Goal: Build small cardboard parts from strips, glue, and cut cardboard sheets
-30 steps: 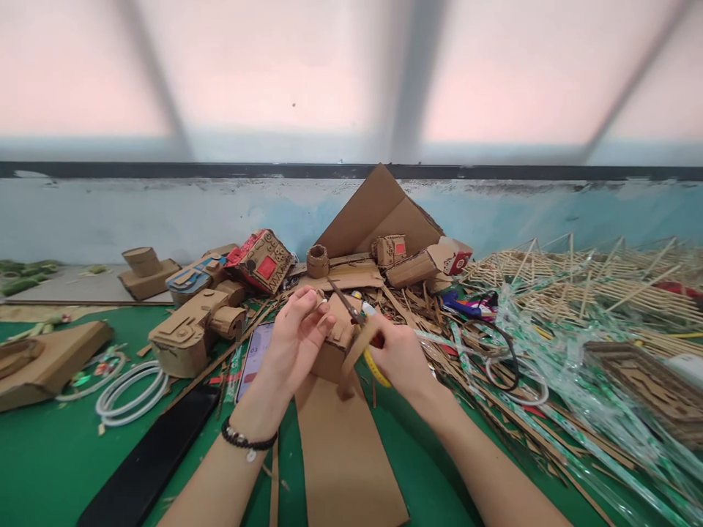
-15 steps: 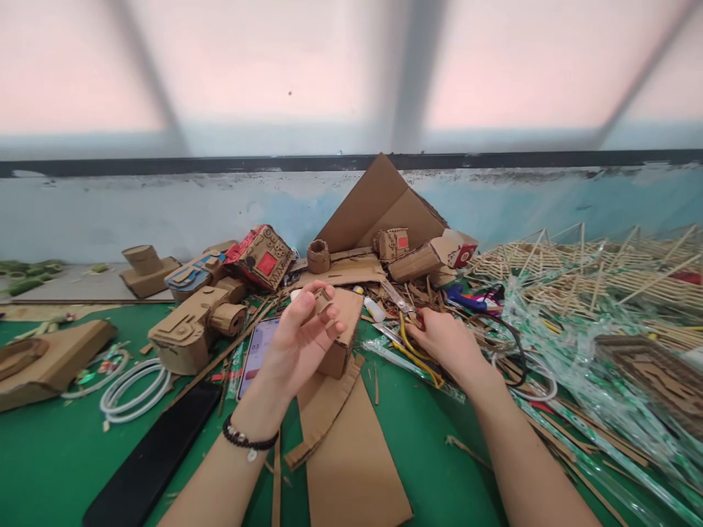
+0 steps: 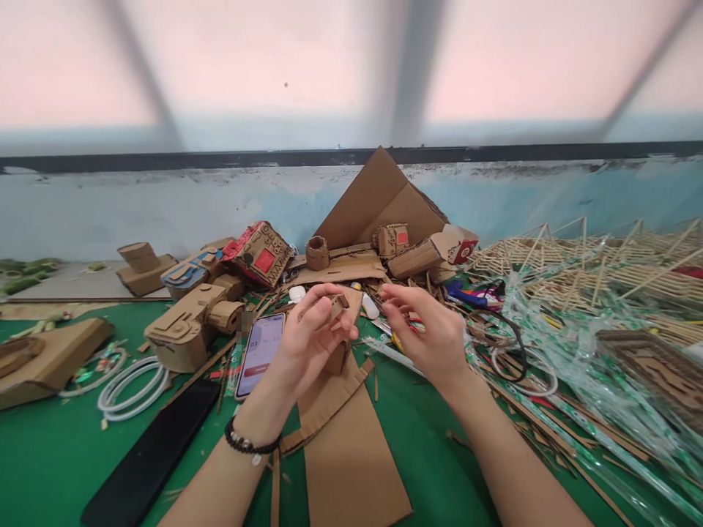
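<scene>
Pinching a cardboard piece, left hand | held clear of box, seemingly for easy access | right hand half-curled, contents unclear

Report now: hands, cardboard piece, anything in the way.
Left hand holding piece. Right hand close by, no tool held. Box partly hidden behind left hand.

The piece you hold is brown, like the plain sheet on your green desk. Your bracelet is black, the coil white; the red box shows you a brown side patterned with dark rings and zigzags.
</scene>
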Tool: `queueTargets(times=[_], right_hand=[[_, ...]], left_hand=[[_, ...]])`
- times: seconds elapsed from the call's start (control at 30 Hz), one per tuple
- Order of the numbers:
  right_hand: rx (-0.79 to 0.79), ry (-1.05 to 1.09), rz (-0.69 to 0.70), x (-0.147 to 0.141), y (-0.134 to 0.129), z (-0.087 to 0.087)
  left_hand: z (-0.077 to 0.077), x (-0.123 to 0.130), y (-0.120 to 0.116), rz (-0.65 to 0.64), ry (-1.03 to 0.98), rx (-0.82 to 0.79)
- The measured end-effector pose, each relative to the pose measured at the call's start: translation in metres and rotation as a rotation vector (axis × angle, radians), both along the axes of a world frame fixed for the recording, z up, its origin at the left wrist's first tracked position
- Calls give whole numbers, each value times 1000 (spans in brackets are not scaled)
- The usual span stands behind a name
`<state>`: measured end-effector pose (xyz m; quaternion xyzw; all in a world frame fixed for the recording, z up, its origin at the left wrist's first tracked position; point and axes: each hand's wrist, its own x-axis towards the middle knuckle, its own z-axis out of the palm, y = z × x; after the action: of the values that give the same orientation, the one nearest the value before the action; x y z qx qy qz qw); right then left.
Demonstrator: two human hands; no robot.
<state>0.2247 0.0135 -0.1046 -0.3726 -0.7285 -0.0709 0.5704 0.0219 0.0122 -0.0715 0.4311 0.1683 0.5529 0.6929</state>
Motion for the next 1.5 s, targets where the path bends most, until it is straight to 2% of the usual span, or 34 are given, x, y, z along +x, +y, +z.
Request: queueTargets(times=[0.07, 0.2, 0.4, 0.63, 0.73, 0.8, 1.0, 1.1, 1.23, 1.33, 1.5], right_hand=[[34, -25, 120, -11, -5, 1], [22, -19, 236, -21, -10, 1], [37, 28, 264, -21, -10, 3], [27, 26, 334, -20, -11, 5], [38, 21, 347, -21, -13, 7], [54, 27, 340, -21, -14, 8], [92, 74, 226, -23, -14, 8], [47, 156, 188, -23, -13, 8], [-24, 257, 217, -24, -15, 7], [-83, 286, 242, -24, -15, 5], [-145, 303, 233, -25, -14, 2]], left_hand=[[-3, 1, 0, -18, 30, 23], [-7, 1, 1, -68, 101, 50], [-11, 1, 2, -115, 160, 94], [-3, -3, -3, -227, 197, 55], [-3, -4, -3, -233, 226, 55], [-4, -4, -2, -183, 263, 93], [-11, 0, 1, 101, 387, 310], [-10, 3, -1, 264, 427, 463], [-10, 5, -5, 453, 507, 639], [-13, 6, -7, 505, 590, 703], [-13, 7, -9, 462, 626, 621]])
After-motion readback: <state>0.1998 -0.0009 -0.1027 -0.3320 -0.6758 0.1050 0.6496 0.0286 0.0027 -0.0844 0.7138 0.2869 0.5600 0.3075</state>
